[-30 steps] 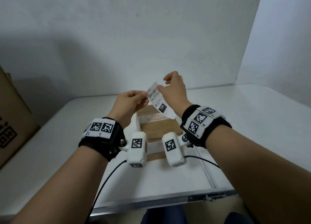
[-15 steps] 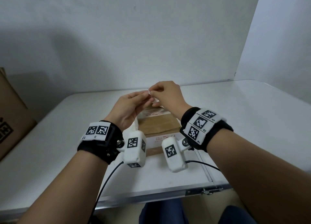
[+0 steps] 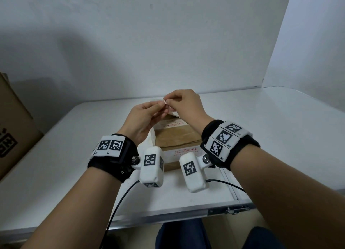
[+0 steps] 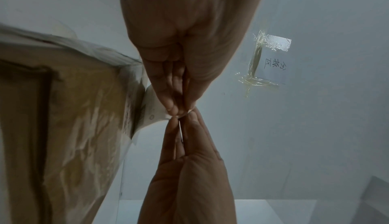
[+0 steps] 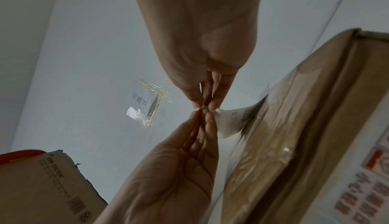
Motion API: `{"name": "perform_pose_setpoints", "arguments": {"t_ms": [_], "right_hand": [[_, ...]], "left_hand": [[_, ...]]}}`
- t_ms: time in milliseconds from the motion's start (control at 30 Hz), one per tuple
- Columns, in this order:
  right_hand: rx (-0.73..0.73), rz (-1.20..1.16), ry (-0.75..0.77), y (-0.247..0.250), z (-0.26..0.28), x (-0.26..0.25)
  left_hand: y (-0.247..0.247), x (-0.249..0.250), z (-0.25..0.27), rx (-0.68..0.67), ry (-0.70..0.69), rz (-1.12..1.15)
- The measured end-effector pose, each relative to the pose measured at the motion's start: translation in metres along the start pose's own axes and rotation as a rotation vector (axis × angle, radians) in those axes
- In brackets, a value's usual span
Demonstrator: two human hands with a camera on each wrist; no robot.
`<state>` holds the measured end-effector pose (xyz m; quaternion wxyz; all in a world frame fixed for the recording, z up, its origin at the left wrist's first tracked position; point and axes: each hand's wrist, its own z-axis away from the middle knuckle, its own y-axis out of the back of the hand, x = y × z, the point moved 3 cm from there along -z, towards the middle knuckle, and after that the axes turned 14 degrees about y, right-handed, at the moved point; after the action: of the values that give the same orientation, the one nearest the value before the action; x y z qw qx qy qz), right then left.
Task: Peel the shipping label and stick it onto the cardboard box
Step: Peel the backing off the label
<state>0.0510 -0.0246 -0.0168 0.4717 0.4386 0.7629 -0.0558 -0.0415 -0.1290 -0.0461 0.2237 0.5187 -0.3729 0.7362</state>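
Above cardboard box point(image 3: 175, 136) | hands raised; both point(image 3: 164, 103) pinch shipping label point(image 4: 154, 112)

Both hands' fingers point(image 4: 171, 104) pinch the shipping label point(image 4: 154, 111) corner beside the cardboard box point(image 4: 73, 111)

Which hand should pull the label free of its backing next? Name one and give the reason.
Probably the right hand. Both hands pinch one corner of the shipping label above the cardboard box; the right fingertips sit on top, so the left hand can hold the backing.
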Motion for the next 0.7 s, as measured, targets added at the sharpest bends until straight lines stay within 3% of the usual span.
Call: {"name": "perform_pose_setpoints", "arguments": {"t_ms": [700], "right_hand": [[0.016,-0.122,-0.082,0.0007,0.0047,0.0026]], "left_hand": [[-0.0027,0.0019,0.0003,0.113,-0.151,-0.225]]}}
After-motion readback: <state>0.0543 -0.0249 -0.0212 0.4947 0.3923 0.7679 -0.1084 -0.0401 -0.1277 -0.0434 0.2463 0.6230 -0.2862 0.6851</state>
